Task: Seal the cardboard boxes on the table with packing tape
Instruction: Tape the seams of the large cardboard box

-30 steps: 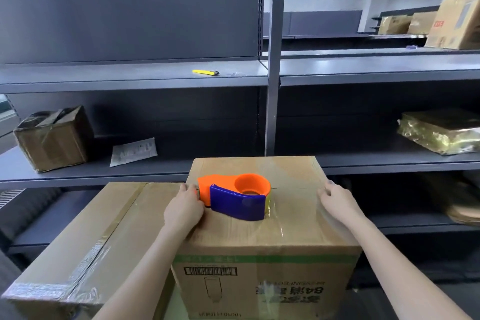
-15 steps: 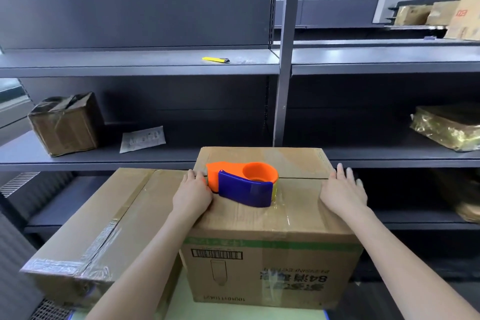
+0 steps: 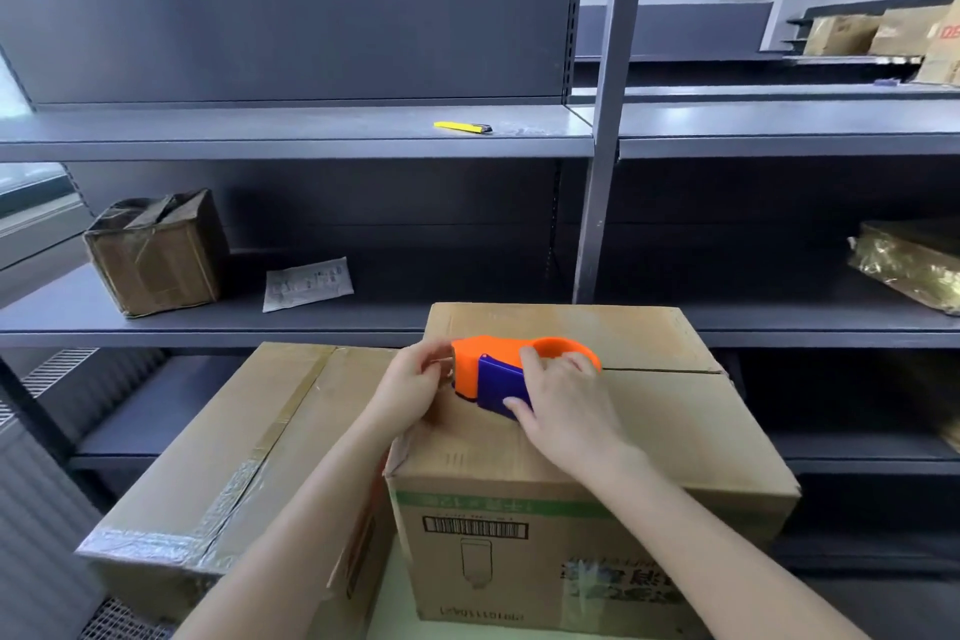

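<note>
On the box (image 3: 675, 431), at the left end of its untaped seam (image 3: 660, 371), sits the tape dispenser (image 3: 483, 353), the right hand (image 3: 569, 413) clamping its grip over the body to steady it while the left hand (image 3: 415, 382) pinches the nose, likely freeing the tape's end.

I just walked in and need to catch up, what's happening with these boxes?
A person is sealing boxes. The right hand grips the orange-and-blue tape dispenser on top of the taller box; the left hand pinches its front end. That box's top seam shows bare to the right. The lower box beside it already carries tape.
</note>
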The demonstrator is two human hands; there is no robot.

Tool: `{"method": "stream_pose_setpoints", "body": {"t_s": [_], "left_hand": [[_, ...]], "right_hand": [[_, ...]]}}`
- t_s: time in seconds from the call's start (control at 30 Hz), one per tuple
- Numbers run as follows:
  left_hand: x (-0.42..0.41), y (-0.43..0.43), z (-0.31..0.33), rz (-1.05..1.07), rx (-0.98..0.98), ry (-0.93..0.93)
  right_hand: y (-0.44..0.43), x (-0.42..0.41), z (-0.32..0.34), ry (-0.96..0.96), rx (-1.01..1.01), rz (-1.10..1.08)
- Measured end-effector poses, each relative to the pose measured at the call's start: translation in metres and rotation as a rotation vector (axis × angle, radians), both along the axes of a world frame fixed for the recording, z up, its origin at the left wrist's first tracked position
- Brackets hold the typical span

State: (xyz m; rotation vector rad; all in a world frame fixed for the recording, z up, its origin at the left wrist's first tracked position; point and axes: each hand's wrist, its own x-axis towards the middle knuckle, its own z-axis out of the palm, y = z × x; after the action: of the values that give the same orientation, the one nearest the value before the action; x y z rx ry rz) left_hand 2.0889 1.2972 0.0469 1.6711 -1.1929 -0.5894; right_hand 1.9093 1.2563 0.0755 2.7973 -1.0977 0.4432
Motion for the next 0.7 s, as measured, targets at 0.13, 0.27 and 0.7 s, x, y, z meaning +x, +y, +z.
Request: {"method": "stream_pose_setpoints", "body": {"t_s": [0.13, 0.27, 0.7], "left_hand": [[0.008, 0.0, 0.002, -0.004, 0.03, 0.051], [0.012, -0.007, 0.009, 0.005, 0.013, 0.012], [0.014, -0.01, 0.042, 0.019, -0.008, 0.246]], "right_hand": [[-0.008, 0.0, 0.008, -0.084, 0.07, 0.068], [-0.026, -0.008, 0.021, -0.076, 0.091, 0.133], [-0.071, -0.004, 0.029, 0.024, -0.105, 0.173]]}}
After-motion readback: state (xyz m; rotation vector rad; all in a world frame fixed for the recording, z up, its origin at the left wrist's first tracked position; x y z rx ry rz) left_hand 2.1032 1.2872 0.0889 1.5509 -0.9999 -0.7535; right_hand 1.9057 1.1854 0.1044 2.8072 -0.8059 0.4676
